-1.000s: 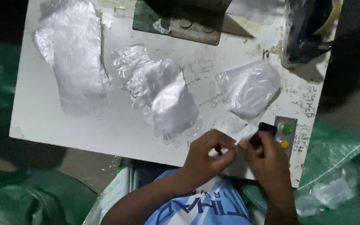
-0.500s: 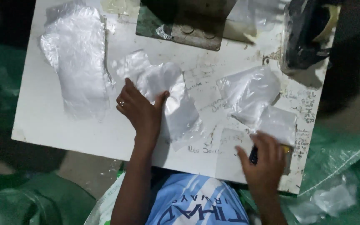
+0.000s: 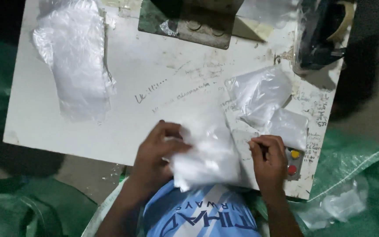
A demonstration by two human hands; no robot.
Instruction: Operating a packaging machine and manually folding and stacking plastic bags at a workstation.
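My left hand (image 3: 156, 151) grips a crumpled clear plastic bag (image 3: 207, 153) at the near edge of the white table (image 3: 154, 83); the bag is blurred by motion. My right hand (image 3: 268, 160) rests curled on the table right of that bag, fingers closed around a small dark object that is mostly hidden. Just beyond my right hand lies a flat clear packet (image 3: 288, 127), and behind it a puffy clear bag (image 3: 257, 90).
A pile of clear plastic bags (image 3: 73, 57) lies at the table's far left. A metal plate (image 3: 189, 19) and a dark machine (image 3: 319, 33) stand at the back. A small box with yellow and red buttons (image 3: 294, 160) sits by the right edge. Green sacks (image 3: 356, 184) surround the table.
My left hand has pulled the clear bag from the table's middle back to the near edge. My right hand stayed near the button box.
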